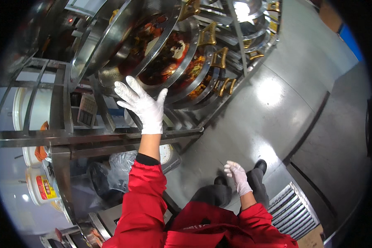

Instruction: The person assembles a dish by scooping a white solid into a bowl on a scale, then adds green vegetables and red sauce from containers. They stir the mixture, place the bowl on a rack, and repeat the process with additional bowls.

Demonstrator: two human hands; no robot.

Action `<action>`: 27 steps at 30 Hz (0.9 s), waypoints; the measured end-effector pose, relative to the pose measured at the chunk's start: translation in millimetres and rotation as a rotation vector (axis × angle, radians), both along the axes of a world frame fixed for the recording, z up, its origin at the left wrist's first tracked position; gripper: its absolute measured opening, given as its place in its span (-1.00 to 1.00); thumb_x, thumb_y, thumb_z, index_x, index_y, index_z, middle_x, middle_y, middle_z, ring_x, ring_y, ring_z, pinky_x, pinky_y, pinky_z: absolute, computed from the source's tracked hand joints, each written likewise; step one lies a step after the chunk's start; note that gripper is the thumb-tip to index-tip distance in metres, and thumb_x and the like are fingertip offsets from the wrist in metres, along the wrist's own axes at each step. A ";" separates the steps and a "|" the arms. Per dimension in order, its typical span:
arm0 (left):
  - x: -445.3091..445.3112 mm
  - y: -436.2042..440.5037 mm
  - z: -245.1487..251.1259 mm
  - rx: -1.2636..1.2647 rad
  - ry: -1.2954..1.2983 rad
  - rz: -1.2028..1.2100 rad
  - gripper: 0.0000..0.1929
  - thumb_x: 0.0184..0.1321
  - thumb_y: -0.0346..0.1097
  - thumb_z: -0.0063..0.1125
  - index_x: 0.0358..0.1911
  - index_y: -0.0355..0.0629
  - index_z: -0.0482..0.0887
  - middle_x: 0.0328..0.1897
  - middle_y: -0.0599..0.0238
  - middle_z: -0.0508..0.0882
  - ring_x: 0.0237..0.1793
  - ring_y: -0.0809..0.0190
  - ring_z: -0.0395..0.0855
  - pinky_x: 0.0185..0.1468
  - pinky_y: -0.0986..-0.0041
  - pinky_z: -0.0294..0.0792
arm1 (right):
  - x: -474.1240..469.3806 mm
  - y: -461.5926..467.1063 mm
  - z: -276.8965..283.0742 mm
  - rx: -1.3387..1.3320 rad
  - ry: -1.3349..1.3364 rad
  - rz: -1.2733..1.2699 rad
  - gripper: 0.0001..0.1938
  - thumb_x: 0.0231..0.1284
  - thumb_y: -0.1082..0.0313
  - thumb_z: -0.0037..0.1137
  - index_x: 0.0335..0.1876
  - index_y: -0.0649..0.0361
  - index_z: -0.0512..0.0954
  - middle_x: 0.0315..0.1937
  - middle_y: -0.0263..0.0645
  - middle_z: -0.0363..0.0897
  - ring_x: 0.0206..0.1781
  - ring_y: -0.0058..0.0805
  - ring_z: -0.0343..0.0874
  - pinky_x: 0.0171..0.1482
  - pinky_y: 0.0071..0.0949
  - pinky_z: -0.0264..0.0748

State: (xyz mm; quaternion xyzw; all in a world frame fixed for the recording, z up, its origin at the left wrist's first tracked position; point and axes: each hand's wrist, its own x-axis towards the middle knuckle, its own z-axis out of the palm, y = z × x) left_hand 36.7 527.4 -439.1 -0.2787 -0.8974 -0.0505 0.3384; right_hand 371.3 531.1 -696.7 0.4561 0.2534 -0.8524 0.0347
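White gloves cover both of my hands. My left hand (144, 105) is stretched out with its fingers spread, holding nothing, over the near edge of a slatted metal rack. Just past its fingertips stand several round metal pans (173, 82) with gold-coloured handles (220, 58), overlapping in a row. Red, oily food with dark and yellow pieces (173, 51) lies in them. Whether my fingers touch the nearest pan, I cannot tell. Low over the floor in front of my legs hangs my right hand (238, 176), its fingers loosely bent, with no object visible in it.
The metal rack's front rail (96, 138) crosses the left side. Beneath it are a dial scale (166, 154), a clear plastic bag (121, 169) and white buckets (38, 186). Grey floor (266, 93) stretches to the right, with a ribbed metal panel (293, 210) at lower right.
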 end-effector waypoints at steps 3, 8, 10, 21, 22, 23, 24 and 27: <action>-3.3 5.9 19.9 -0.043 -0.016 0.043 0.11 -0.11 0.01 0.39 0.42 -0.14 -0.17 0.48 -0.23 -0.27 0.46 -0.29 -0.32 0.31 -0.31 -0.19 | 48.1 -33.8 20.4 -0.064 -0.035 0.008 -0.74 0.35 0.32 -0.09 0.06 0.20 0.47 -0.19 -0.32 0.62 -0.27 -0.61 0.58 -0.26 -0.65 0.49; 4.6 13.9 51.0 -0.169 -0.059 0.012 0.11 -0.08 0.05 0.35 0.43 -0.12 -0.20 0.50 -0.17 -0.24 0.47 -0.25 -0.27 0.32 -0.29 -0.15 | 86.8 -64.0 92.0 -0.075 -0.066 0.057 -0.74 0.32 0.41 -0.15 0.04 0.25 0.48 -0.22 -0.27 0.62 -0.32 -0.60 0.57 -0.31 -0.67 0.50; 25.0 6.5 64.0 -0.225 -0.115 -0.039 0.03 -0.01 0.08 0.25 0.43 -0.10 -0.16 0.50 -0.14 -0.19 0.46 -0.26 -0.22 0.32 -0.26 -0.14 | 86.5 -62.7 129.1 -0.060 -0.078 0.125 -0.75 0.31 0.45 -0.14 0.05 0.27 0.47 -0.23 -0.28 0.61 -0.33 -0.65 0.55 -0.36 -0.73 0.47; 180.4 -159.3 160.8 -0.762 -0.873 -0.386 -0.19 0.07 -0.05 0.18 0.38 -0.06 0.06 0.49 0.10 -0.01 0.49 -0.01 -0.16 0.43 -0.06 -0.26 | 69.3 -20.6 334.2 0.282 0.120 0.159 -0.77 0.23 0.40 -0.06 -0.04 0.27 0.50 -0.50 -0.28 0.56 -0.51 -0.63 0.47 -0.44 -0.65 0.39; 184.8 -175.6 168.4 -0.784 -0.981 -0.401 -0.21 0.10 -0.02 0.14 0.37 -0.09 0.08 0.45 0.05 0.08 0.46 0.00 -0.06 0.43 0.02 -0.17 | 68.3 -19.9 352.5 0.295 0.175 0.168 -0.77 0.25 0.35 -0.05 -0.05 0.24 0.51 -0.49 -0.30 0.56 -0.47 -0.64 0.48 -0.40 -0.67 0.40; 190.9 -195.6 173.5 -0.776 -1.067 -0.433 -0.24 0.13 0.01 0.10 0.36 -0.12 0.10 0.42 0.01 0.17 0.44 0.01 0.05 0.42 0.09 -0.08 | 67.8 -16.6 366.4 0.469 0.190 0.274 -0.76 0.28 0.27 -0.01 -0.07 0.23 0.53 -0.45 -0.32 0.58 -0.44 -0.63 0.50 -0.37 -0.67 0.43; 198.0 -217.1 180.9 -0.759 -1.236 -0.420 -0.25 0.15 0.05 0.05 0.35 -0.16 0.12 0.37 -0.03 0.26 0.38 -0.01 0.16 0.38 0.17 0.03 | 71.2 -22.7 382.5 0.448 0.205 0.284 -0.76 0.28 0.24 0.01 -0.09 0.21 0.54 -0.44 -0.32 0.59 -0.44 -0.62 0.51 -0.36 -0.66 0.44; 209.8 -258.9 193.7 -0.651 -1.304 -0.461 -0.26 0.18 0.13 -0.04 0.32 -0.24 0.17 0.25 -0.11 0.40 0.23 -0.07 0.38 0.27 0.29 0.23 | 54.8 -14.0 414.7 0.476 0.209 0.344 -0.76 0.26 0.18 0.06 -0.12 0.18 0.55 -0.41 -0.33 0.60 -0.43 -0.61 0.54 -0.36 -0.65 0.46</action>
